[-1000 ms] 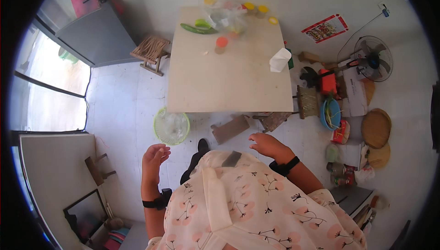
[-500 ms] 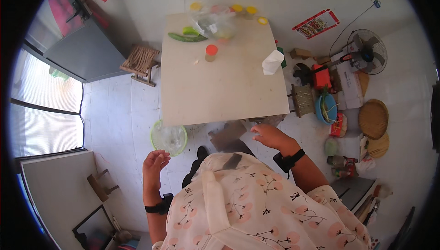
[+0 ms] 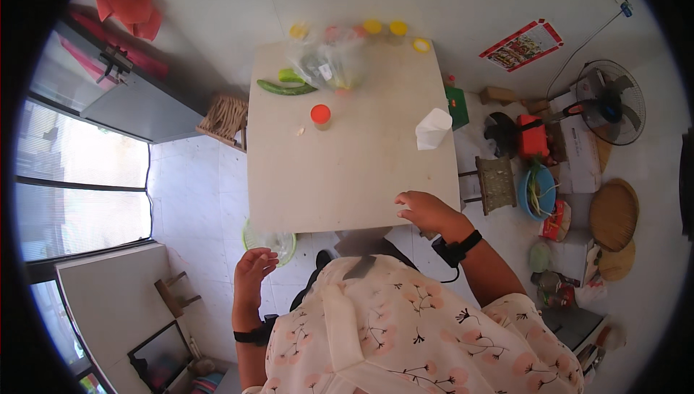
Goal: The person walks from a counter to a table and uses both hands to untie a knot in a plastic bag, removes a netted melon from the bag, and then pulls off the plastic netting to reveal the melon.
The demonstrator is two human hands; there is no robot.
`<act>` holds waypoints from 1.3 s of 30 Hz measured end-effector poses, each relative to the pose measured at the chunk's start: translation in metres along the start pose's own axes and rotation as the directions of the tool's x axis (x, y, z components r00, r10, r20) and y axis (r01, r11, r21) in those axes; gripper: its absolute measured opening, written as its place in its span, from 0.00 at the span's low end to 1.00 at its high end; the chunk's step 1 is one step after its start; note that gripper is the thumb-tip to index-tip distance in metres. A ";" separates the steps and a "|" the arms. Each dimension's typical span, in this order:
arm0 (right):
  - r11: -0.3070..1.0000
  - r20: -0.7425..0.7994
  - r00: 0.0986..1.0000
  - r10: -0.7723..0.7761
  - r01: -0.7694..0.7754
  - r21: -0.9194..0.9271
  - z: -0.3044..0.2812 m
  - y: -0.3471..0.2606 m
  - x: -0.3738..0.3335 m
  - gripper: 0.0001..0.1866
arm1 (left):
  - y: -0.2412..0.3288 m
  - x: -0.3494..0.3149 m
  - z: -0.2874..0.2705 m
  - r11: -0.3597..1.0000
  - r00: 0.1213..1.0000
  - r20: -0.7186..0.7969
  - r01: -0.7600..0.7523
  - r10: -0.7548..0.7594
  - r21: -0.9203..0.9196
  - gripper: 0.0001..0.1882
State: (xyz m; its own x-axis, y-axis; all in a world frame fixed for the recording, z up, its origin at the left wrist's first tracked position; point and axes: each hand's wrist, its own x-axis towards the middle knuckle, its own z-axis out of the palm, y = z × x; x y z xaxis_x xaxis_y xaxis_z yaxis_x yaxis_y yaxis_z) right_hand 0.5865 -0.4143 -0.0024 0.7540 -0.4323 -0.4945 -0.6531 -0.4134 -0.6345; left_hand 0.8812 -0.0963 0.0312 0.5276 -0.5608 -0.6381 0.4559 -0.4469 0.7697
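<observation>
My left hand [image 3: 254, 272] hangs at the table's near left, loosely bent and holding nothing visible, beside a green-rimmed basket [image 3: 292, 249] lined with clear plastic. My right hand [image 3: 428, 212] is above the near right edge of the pale table [image 3: 347, 191], thumb and fingers apart and empty. Farther off on the table stands a jar with a red lid [image 3: 320, 113], with a small pale bit [image 3: 301, 131] beside it. Behind it lie a cucumber [image 3: 285, 89], a shorter green piece [image 3: 290, 75] and a filled clear plastic bag [image 3: 329, 61]. A white tissue pack [image 3: 434, 130] is at the right edge.
Yellow-lidded jars [image 3: 372, 27] line the table's far edge. A woven stool [image 3: 224, 121] stands left; another stool [image 3: 496, 186] is at the right. Beyond it are a blue basin [image 3: 538, 191] with green stalks, boxes and a standing fan [image 3: 611, 103].
The view has moved closer to the table, which now reaches lower in the picture. My right hand has come over the table's near edge. Both hands remain empty.
</observation>
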 end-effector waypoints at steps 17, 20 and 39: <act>0.974 -0.153 0.964 -0.220 0.208 -0.092 -0.104 0.058 0.158 0.16 | 0.002 0.025 0.079 0.993 0.988 -0.098 0.121 -0.121 -0.005 0.09; 0.953 -0.226 0.928 -0.297 0.276 -0.122 -0.114 0.053 0.195 0.16 | -0.007 0.038 0.072 0.987 0.983 -0.089 0.157 -0.159 -0.034 0.09; 0.804 -0.265 0.914 -0.308 0.101 -0.586 -0.149 -0.005 0.420 0.34 | -0.088 0.086 0.025 0.925 0.927 -0.156 0.303 -0.342 -0.229 0.09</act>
State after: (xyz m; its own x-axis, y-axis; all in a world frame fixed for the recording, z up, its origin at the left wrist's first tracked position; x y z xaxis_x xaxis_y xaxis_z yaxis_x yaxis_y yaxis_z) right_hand 0.8962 -0.7132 -0.1190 0.8717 -0.4800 -0.0988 -0.4897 -0.8458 -0.2115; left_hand 0.8686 -0.1222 -0.0906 0.4449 -0.2582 -0.8576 0.7458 -0.4233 0.5144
